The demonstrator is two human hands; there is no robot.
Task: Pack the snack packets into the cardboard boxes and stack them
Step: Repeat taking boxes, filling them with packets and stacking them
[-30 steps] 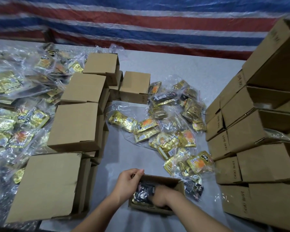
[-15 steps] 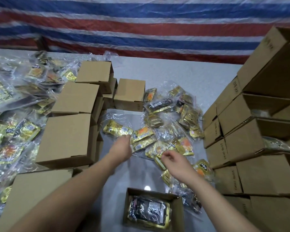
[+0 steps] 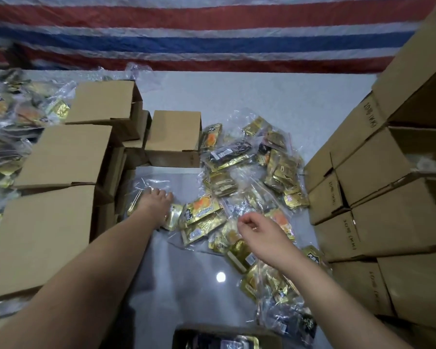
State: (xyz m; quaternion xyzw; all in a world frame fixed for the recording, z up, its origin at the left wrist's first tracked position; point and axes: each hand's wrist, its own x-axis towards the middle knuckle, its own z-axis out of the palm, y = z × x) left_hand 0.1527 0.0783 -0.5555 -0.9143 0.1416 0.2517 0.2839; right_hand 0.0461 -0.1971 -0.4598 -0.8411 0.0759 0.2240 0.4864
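- Clear plastic is pressed under the left hand [image 3: 154,205], whose fingers are laid out flat on a snack bag [image 3: 146,191] just beside the wall of closed boxes on the left; nothing is curled round it.
- Nothing is held by the right hand [image 3: 258,229]; it is kept above the packets with the fingers loosely curled and the thumb close to the forefinger.
- Between the two hands a gold packet with an orange print [image 3: 204,207] is seen lying on the table [image 3: 275,102], touching its neighbours.
- Further out, the snack packets [image 3: 252,172] are spread in a loose heap across the middle of the grey surface, most of them in clear bags.
- At the bottom edge the open box [image 3: 224,338] is partly cut off; a dark packet is seen inside it.
- To the left, closed cardboard boxes [image 3: 68,152] are stacked, with a second pile of bagged packets [image 3: 8,114] behind them.
- To the right, the stacked boxes [image 3: 378,187] are ranged close against the heap, some with open flaps.
- Behind the table a striped red, white and blue tarpaulin [image 3: 212,34] is hung.
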